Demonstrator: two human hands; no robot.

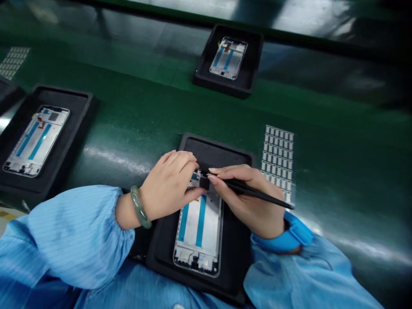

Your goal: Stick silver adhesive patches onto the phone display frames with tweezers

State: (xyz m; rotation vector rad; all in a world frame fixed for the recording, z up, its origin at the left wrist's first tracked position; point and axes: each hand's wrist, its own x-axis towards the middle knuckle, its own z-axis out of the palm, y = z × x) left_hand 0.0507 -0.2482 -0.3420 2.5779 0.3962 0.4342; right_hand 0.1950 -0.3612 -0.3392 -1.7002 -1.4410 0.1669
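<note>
A phone mid-frame point(210, 223) with two blue strips lies in a black tray point(164, 244) in front of me. My left hand point(172, 182) is closed about its upper left end, the thumb across its face and the fingers bent over the top edge. In my right hand point(254, 193) I hold black tweezers point(264, 195), with the tips at the upper part of the frame. A small dark square point(204, 183) shows there between my hands. My fingers hide the tweezer tips and much of the phone's top end.
On the green bench point(135, 107), a sheet of small pale pieces point(277, 154) lies to the right of my tray. Another tray point(83, 111) with a phone frame point(38, 141) is at left, and a third tray point(225, 88) stands farther back. A second sheet point(14, 62) lies far left.
</note>
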